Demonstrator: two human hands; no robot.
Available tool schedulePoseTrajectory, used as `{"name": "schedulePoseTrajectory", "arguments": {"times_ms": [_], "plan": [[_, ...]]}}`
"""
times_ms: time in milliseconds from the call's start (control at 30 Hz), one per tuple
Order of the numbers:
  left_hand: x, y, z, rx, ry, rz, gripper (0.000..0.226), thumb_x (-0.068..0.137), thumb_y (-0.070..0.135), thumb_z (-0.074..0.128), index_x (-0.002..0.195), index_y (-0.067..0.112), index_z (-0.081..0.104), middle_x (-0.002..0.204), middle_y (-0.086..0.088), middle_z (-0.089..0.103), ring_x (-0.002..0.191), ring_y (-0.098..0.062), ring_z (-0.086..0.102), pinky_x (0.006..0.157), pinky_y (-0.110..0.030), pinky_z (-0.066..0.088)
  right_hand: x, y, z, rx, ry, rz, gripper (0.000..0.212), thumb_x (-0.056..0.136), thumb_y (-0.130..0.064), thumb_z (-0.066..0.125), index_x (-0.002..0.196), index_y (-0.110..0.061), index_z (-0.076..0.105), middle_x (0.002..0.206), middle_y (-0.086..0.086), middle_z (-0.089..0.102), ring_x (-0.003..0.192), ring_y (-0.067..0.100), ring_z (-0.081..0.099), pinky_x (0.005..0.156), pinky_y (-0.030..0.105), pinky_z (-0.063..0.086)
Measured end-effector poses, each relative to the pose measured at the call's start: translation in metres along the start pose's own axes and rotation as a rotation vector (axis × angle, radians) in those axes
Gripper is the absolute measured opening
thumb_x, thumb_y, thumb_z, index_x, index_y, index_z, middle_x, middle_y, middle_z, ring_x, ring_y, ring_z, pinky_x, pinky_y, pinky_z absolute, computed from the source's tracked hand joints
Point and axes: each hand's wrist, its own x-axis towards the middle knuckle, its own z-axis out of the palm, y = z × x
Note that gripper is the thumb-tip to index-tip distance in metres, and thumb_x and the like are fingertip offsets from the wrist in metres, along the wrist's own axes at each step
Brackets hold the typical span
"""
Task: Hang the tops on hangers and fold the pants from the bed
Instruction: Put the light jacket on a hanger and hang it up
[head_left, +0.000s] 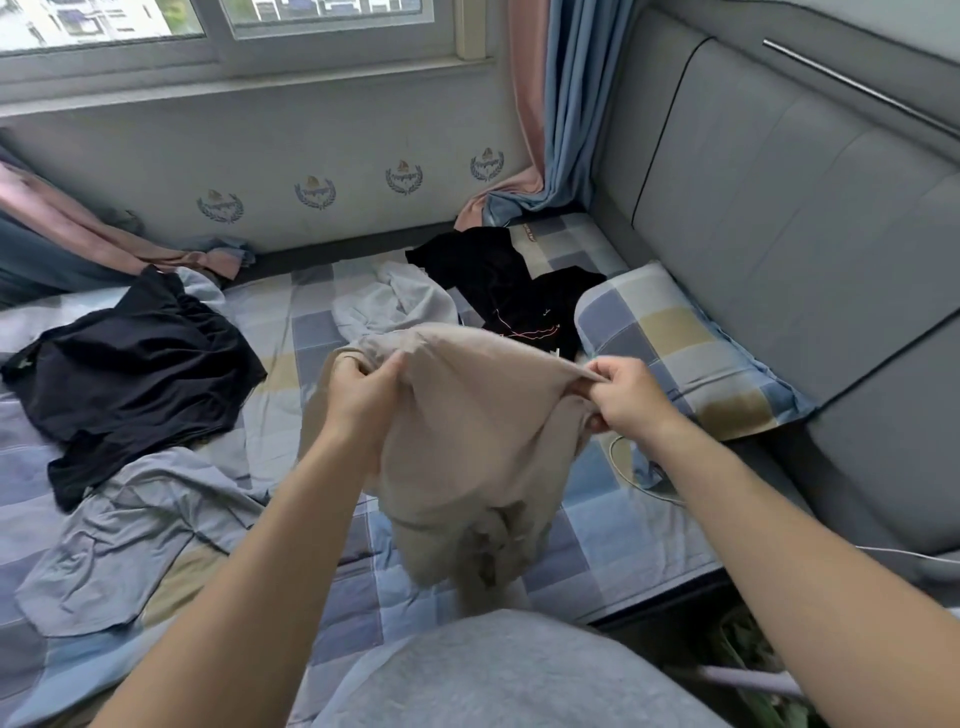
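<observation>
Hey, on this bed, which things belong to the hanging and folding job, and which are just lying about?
Job in hand:
beige garment, gripped by left hand and right hand
near black garment
far black garment
grey-blue shirt
white garment

Just lying about:
checked pillow
curtains
padded headboard

Faces a daylit window above a crest-stamped wall, with pink-and-blue curtains in the corner and a grey padded headboard beside the checked bed.
</observation>
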Motion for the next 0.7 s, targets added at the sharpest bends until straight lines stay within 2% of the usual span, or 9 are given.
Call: {"name": "schedulePoseTrajectory", "arguments": {"times_ms": [67, 133, 233, 300, 367, 400, 500, 633, 700], "plan": [[-0.013, 0.0, 0.008, 0.041, -0.159, 0.019, 0.033, 0.091, 0.026, 0.073, 0.118, 0.01, 0.063, 0.112, -0.005, 0.068, 0.104, -0.021, 0.066, 0.09, -0.038, 0.056, 0.0, -0.025, -0.002, 0.107, -0.049, -0.055, 0.016, 0.094, -0.006, 0.064, 0.078, -0.003, 0.067, 0.065, 0.006, 0.062, 0.058, 0.02, 0.06, 0.05, 0.03, 0.055], [-0.027, -0.002, 0.02, 0.159, -0.284, 0.089, 0.051, 0.087, 0.029, 0.078, 0.131, 0.011, 0.059, 0.125, -0.002, 0.064, 0.114, -0.016, 0.063, 0.1, -0.035, 0.052, -0.004, -0.046, 0.001, 0.181, -0.094, -0.121, 0.014, 0.095, -0.007, 0.062, 0.089, 0.004, 0.068, 0.074, 0.012, 0.069, 0.067, 0.024, 0.067, 0.059, 0.034, 0.06], [-0.044, -0.008, 0.04, 0.308, -0.569, 0.153, 0.058, 0.079, 0.038, 0.084, 0.127, 0.013, 0.063, 0.122, 0.002, 0.069, 0.113, -0.011, 0.065, 0.098, -0.03, 0.053, -0.012, -0.073, 0.009, 0.249, -0.136, -0.174, 0.01, 0.09, -0.017, 0.067, 0.087, -0.009, 0.073, 0.089, 0.015, 0.075, 0.087, 0.031, 0.073, 0.081, 0.046, 0.061], [-0.052, -0.013, 0.055, 0.336, -0.714, 0.117, 0.043, 0.078, 0.042, 0.082, 0.112, 0.018, 0.07, 0.106, 0.008, 0.075, 0.1, -0.006, 0.069, 0.088, -0.024, 0.055, -0.018, -0.087, 0.012, 0.359, -0.214, -0.176, 0.009, 0.086, -0.02, 0.068, 0.082, -0.015, 0.074, 0.089, 0.015, 0.076, 0.088, 0.03, 0.073, 0.085, 0.048, 0.06], [-0.058, -0.014, 0.069, 0.347, -0.674, 0.125, 0.019, 0.086, 0.037, 0.073, 0.089, 0.018, 0.073, 0.077, 0.01, 0.075, 0.073, -0.006, 0.068, 0.065, -0.02, 0.053, -0.02, -0.097, 0.012, 0.515, -0.304, -0.176, 0.01, 0.086, -0.02, 0.068, 0.085, -0.014, 0.076, 0.095, 0.019, 0.075, 0.089, 0.033, 0.074, 0.082, 0.046, 0.061], [-0.058, -0.013, 0.075, 0.346, -0.597, 0.138, 0.021, 0.09, 0.034, 0.067, 0.084, 0.014, 0.071, 0.07, 0.004, 0.073, 0.066, -0.013, 0.066, 0.058, -0.024, 0.051, -0.02, -0.1, 0.011, 0.581, -0.331, -0.184, 0.011, 0.088, -0.019, 0.066, 0.092, -0.013, 0.075, 0.097, 0.02, 0.075, 0.091, 0.034, 0.074, 0.08, 0.043, 0.061], [-0.054, -0.006, 0.079, 0.213, -0.443, 0.108, 0.025, 0.096, 0.025, 0.054, 0.089, 0.004, 0.066, 0.074, -0.014, 0.067, 0.066, -0.028, 0.064, 0.062, -0.041, 0.053, -0.019, -0.09, 0.006, 0.605, -0.335, -0.24, 0.031, 0.087, -0.018, 0.066, 0.118, -0.017, 0.061, 0.109, 0.008, 0.075, 0.105, 0.025, 0.072, 0.083, 0.034, 0.058], [-0.046, 0.004, 0.067, -0.066, -0.354, -0.019, 0.02, 0.105, 0.015, 0.046, 0.095, 0.009, 0.062, 0.074, -0.013, 0.064, 0.055, -0.024, 0.065, 0.054, -0.034, 0.055, -0.024, -0.029, 0.007, 0.127, -0.311, -0.216, 0.089, 0.074, -0.041, 0.081, 0.149, -0.032, 0.034, 0.151, -0.006, 0.043, 0.136, 0.008, 0.042, 0.104, 0.027, 0.041], [-0.044, 0.006, 0.062, -0.215, -0.325, -0.128, 0.018, 0.106, 0.017, 0.047, 0.094, 0.007, 0.058, 0.067, -0.009, 0.069, 0.052, -0.021, 0.068, 0.05, -0.03, 0.056, -0.03, 0.012, 0.024, -0.196, -0.333, -0.16, 0.109, 0.068, -0.048, 0.087, 0.155, -0.03, 0.025, 0.157, -0.005, 0.033, 0.141, 0.011, 0.034, 0.112, 0.035, 0.038]]}}
